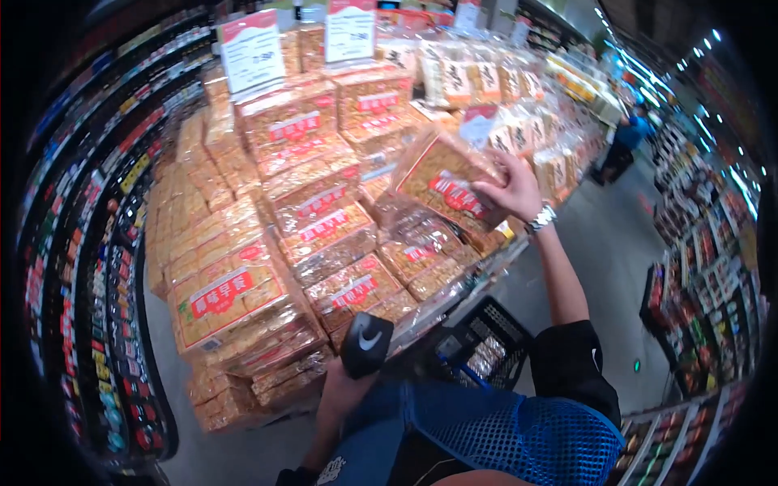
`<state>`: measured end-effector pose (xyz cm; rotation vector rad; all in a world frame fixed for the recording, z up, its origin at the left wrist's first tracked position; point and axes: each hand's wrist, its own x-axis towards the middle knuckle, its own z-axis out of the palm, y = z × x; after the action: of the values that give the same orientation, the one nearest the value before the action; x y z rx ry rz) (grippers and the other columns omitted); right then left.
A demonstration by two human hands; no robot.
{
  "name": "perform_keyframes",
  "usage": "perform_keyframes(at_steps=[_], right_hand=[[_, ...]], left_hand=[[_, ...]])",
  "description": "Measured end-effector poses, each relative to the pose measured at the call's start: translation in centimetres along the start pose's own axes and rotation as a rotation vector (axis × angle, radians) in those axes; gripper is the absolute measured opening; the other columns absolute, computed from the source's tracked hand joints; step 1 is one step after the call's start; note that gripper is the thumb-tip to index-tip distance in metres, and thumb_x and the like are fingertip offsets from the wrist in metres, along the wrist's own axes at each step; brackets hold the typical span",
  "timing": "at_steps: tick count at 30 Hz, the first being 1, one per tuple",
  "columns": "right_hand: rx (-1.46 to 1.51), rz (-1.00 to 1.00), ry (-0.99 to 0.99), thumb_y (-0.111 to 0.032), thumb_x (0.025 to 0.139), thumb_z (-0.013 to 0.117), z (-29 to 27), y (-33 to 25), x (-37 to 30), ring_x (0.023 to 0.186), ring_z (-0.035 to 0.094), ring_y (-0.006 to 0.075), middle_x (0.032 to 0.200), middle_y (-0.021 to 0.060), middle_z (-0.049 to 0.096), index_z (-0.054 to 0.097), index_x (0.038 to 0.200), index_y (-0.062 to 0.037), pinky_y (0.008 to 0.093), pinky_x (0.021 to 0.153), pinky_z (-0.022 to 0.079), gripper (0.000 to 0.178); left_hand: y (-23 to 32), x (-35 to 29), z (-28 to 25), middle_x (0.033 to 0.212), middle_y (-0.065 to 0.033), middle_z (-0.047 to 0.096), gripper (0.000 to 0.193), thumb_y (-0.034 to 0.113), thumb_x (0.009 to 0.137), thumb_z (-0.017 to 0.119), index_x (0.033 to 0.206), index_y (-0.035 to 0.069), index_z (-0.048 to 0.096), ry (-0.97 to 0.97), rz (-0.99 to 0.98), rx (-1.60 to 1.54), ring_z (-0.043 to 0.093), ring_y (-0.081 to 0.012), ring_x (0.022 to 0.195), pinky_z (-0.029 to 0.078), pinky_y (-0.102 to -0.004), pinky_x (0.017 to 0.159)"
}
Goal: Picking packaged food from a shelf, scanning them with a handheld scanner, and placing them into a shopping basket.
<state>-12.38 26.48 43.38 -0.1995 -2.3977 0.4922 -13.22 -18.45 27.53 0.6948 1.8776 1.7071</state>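
Note:
My right hand (519,190) is closed on the right edge of a clear-wrapped pack of golden-brown snack squares (433,174) with a red label. The pack is tilted above other packs of the same kind on the display. My left hand (347,385) is low in front of the pile, closed around a black, blunt-ended object (366,344) with a pale mark. I cannot make out its kind, and it hides most of the fingers. Close to that object lies a red-labelled snack pack (355,287); a larger stack of packs (231,300) rises to its left.
A black basket (519,324) with a shiny package inside stands between me and the display. Price signs (250,55) rise over the pile. Long shelves (89,243) curve along the left, more shelving (705,267) stands right. A person in blue (630,138) stands in the far right aisle.

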Motion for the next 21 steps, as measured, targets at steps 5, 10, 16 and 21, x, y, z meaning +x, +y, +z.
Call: perform_keyframes(at_steps=[5, 10, 16, 21], right_hand=[[1.046, 0.635, -0.054, -0.033, 0.100, 0.059, -2.7, 4.5, -15.1, 0.101, 0.064, 0.0088, 0.114, 0.0055, 0.069, 0.056, 0.129, 0.0018, 0.0269, 0.088, 0.053, 0.045], [1.682, 1.030, 0.083, -0.031, 0.106, 0.045, -0.3, -0.2, -26.7, 0.116, 0.063, 0.0213, 0.134, 0.0128, 0.060, 0.045, 0.143, -0.0017, 0.0364, 0.102, 0.050, 0.048], [1.923, 1.190, 0.110, -0.029, 0.104, 0.046, 0.3, 0.1, -35.3, 0.116, 0.063, 0.0244, 0.135, 0.0177, 0.059, 0.043, 0.143, 0.0023, 0.0390, 0.099, 0.052, 0.050], [1.712, 1.310, 0.257, -0.027, 0.098, 0.058, -1.7, 3.9, -44.2, 0.110, 0.066, 0.0211, 0.127, 0.0171, 0.063, 0.049, 0.136, 0.0044, 0.0348, 0.095, 0.055, 0.050]], left_hand=[[4.5, 1.9, 2.3, 0.105, -0.0046, 0.068, 0.049, 0.016, 0.082, 0.081, 0.124, 0.003, 0.059, -0.153, -0.012, -0.282, 0.064, -0.0133, 0.095, 0.053, -0.0321, 0.086], [4.5, 5.0, 5.4, 0.132, -0.0138, 0.058, 0.074, -0.002, 0.078, 0.078, 0.142, -0.001, 0.040, -0.515, 0.114, -0.140, 0.057, -0.0184, 0.122, 0.045, -0.0332, 0.104], [4.8, 7.4, 10.0, 0.144, -0.0159, 0.045, 0.079, -0.010, 0.078, 0.071, 0.147, -0.002, 0.033, -0.660, -0.080, -0.125, 0.049, -0.0210, 0.131, 0.042, -0.0353, 0.107], [3.8, 8.5, 11.8, 0.125, -0.0117, 0.062, 0.064, -0.009, 0.079, 0.073, 0.137, -0.003, 0.047, -0.568, -0.345, -0.025, 0.061, -0.0167, 0.113, 0.050, -0.0330, 0.098]])
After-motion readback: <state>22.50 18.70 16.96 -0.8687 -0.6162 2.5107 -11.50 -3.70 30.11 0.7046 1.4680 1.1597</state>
